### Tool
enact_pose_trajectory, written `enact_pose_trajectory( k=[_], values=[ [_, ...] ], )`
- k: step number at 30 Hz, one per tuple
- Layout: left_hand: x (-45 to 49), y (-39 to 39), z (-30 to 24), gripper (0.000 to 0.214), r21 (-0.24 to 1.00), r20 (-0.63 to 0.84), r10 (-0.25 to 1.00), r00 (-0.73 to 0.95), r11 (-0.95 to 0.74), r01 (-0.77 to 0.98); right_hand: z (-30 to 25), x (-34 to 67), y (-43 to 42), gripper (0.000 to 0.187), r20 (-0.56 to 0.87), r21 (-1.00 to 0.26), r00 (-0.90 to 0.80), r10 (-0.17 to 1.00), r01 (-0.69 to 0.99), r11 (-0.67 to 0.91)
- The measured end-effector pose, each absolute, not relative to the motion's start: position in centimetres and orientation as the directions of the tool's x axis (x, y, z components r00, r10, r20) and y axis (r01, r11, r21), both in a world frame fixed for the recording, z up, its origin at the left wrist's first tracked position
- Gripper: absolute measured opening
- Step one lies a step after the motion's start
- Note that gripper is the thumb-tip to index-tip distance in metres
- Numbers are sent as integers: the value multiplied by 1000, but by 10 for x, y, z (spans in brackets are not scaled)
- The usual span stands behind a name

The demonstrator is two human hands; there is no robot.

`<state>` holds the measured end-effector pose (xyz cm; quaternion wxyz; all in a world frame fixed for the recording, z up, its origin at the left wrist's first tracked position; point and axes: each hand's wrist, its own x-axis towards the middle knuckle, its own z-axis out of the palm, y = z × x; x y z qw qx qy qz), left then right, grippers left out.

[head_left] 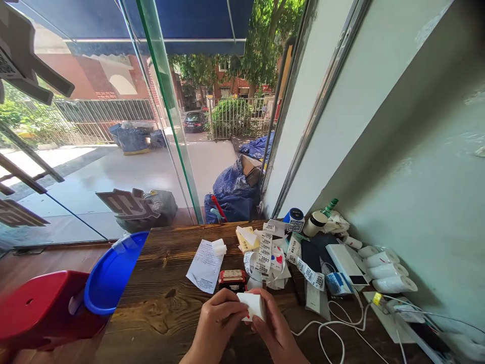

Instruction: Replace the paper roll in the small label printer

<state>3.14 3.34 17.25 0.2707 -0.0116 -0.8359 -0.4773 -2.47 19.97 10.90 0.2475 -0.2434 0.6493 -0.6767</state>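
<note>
Both hands hold a small white paper roll (256,305) with red marks near its lower edge, low in the middle of the head view. The fingertips of my left hand (217,321) pinch its left side by the red marks. Around the right side curl the fingers of my right hand (276,323), thumb below. Just beyond them sits a small red and black device (232,279) on the wooden table (162,298). A printed sheet (205,265) lies to its left, with a small white piece (219,246) on its corner. Strips of numbered labels (264,253) lie behind.
Several white rolls (392,270) rest by the wall at right, near a white box (346,263) and loose white cables (333,323). A jar (315,223) and a blue canister (294,218) stand at the back. Left of the table are a blue tub (113,278) and red stool (41,308).
</note>
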Motion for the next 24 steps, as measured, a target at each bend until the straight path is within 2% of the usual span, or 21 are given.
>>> enact_pose_trajectory(
  k=[2, 6, 9, 15, 19, 24],
  values=[
    [31, 32, 173, 27, 806, 430, -229, -873, 534, 257, 107, -26, 202, 40, 29, -1000, -742, -670, -15, -26],
    [33, 28, 171, 40, 836, 329, -190, -925, 513, 193, 110, -24, 205, 39, -31, -999, -721, -692, 7, 37],
    [37, 26, 170, 41, 854, 264, -145, -954, 496, 160, 110, -20, 204, 40, -32, -999, -691, -722, 46, 0],
    [40, 23, 170, 33, 883, 306, -227, -925, 430, 187, 116, -20, 196, 39, -3, -987, -687, -727, 118, -108],
    [42, 20, 178, 29, 803, 352, -148, -924, 554, 218, 125, -20, 196, 41, 22, -994, -658, -753, 67, -88],
    [47, 21, 183, 15, 639, 318, -17, -948, 742, 202, 122, -18, 196, 44, -32, -990, -689, -724, 119, -70]
  ],
)
